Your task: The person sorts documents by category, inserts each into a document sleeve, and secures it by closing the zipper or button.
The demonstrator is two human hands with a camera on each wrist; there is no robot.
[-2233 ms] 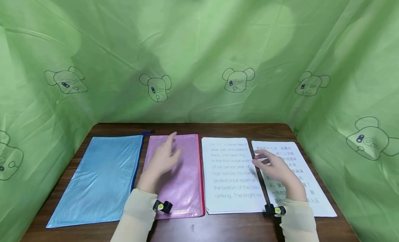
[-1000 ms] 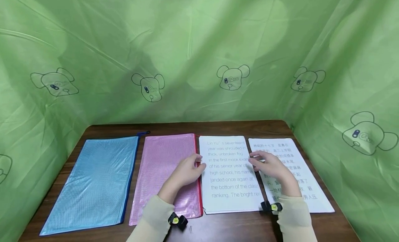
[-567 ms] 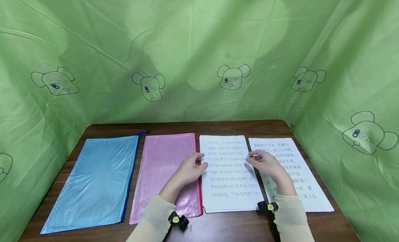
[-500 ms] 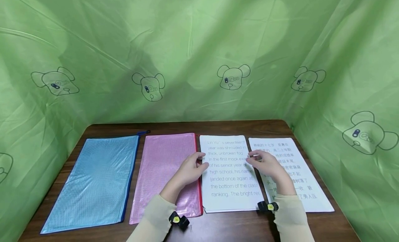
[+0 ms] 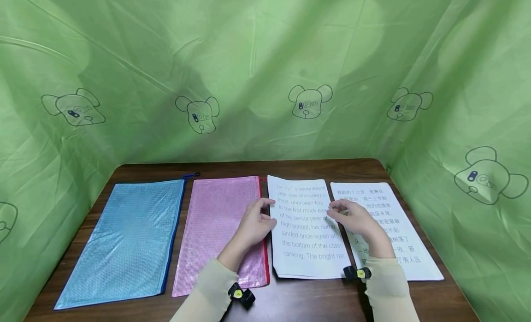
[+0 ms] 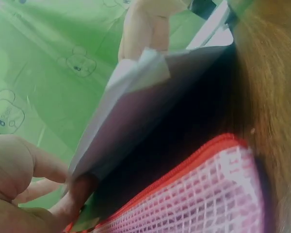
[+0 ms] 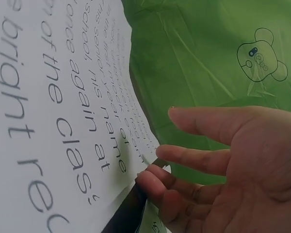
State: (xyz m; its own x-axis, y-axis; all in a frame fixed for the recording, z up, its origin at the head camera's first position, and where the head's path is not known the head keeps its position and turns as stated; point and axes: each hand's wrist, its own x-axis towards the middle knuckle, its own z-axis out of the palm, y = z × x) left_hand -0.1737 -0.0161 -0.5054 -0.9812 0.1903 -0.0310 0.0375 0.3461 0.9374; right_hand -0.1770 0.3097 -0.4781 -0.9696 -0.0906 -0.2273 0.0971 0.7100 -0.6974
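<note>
A stack of printed sheets (image 5: 309, 239) with large English text has its left side raised off the table. My left hand (image 5: 256, 223) pinches that left edge; in the left wrist view my left fingers (image 6: 48, 167) and thumb meet on it, with dark shadow beneath the paper. My right hand (image 5: 356, 218) is at the stack's right edge. In the right wrist view, fingertips (image 7: 148, 182) of that hand touch the edge, while the thumb stands apart. Under the right hand lie sheets with Chinese text (image 5: 415, 248), partly hidden by the hand and wrist.
A pink mesh zipper pouch (image 5: 224, 197) with a red zip lies left of the English sheets, partly under the left forearm. Farther left is a blue zipper pouch (image 5: 128, 239). All rest on a dark wooden table (image 5: 298, 301), with a green curtain (image 5: 257, 82) around it.
My left hand came from above the pink pouch to the English sheets' left edge, and has now lifted that side and shifted it slightly right. The right hand has barely moved.
</note>
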